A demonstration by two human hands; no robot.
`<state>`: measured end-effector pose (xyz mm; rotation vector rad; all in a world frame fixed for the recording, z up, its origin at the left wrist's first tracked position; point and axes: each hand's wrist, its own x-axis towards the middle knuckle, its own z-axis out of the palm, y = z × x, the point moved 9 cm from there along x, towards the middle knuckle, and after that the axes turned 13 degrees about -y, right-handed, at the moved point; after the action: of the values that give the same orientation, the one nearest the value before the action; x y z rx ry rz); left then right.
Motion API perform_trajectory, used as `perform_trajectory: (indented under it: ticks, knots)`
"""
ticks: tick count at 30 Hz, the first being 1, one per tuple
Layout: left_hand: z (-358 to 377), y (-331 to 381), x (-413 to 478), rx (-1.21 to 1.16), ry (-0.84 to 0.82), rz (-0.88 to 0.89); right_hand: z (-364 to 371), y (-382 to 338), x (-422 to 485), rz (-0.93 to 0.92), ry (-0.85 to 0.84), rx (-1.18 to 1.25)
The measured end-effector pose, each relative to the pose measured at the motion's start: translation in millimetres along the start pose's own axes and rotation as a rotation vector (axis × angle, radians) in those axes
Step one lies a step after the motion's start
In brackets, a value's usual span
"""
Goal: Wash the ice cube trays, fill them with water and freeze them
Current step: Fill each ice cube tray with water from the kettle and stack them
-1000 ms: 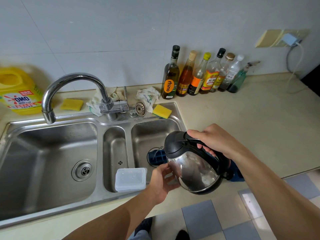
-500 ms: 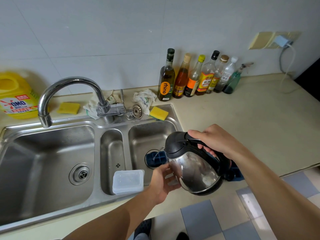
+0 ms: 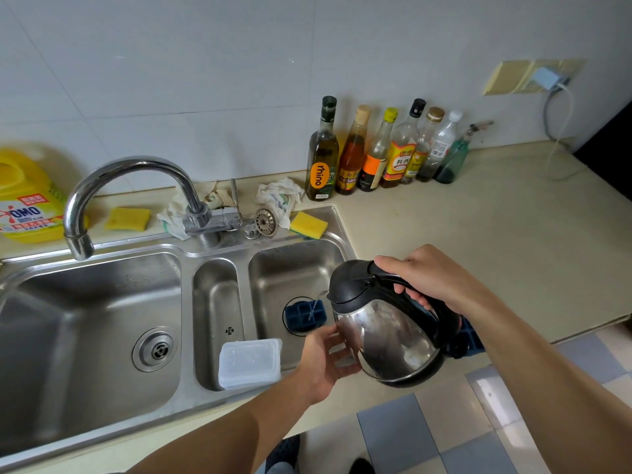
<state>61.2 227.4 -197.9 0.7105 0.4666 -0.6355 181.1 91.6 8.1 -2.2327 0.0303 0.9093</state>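
Note:
A steel kettle (image 3: 390, 340) with a black lid and handle is tilted over the right sink basin (image 3: 290, 268). My right hand (image 3: 427, 278) grips its handle. My left hand (image 3: 325, 360) rests against the kettle's lower left side. A thin stream of water runs from the spout onto a dark blue ice cube tray (image 3: 304, 314) lying on the basin floor. A second blue tray (image 3: 473, 338) shows partly behind the kettle on the counter. A clear plastic lid or tray (image 3: 249, 362) lies across the narrow middle basin.
The chrome faucet (image 3: 136, 186) arches over the large left basin (image 3: 92, 330). Yellow sponges (image 3: 307, 224), rags and a strainer sit along the sink's back rim. Several bottles (image 3: 376, 152) line the wall. A yellow detergent jug (image 3: 24, 203) stands far left. A cable hangs from the wall socket (image 3: 547, 78).
The kettle has tipped slightly further and water now pours onto the blue tray. Both hands keep their places on the kettle.

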Motion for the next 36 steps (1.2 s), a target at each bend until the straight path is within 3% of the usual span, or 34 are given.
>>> perform_trajectory:
  ticks: [36]
  knots:
    - [8.0,7.5,19.2,0.055,-0.028,-0.056,-16.0,6.3,-3.6,0.02,0.063,0.052]
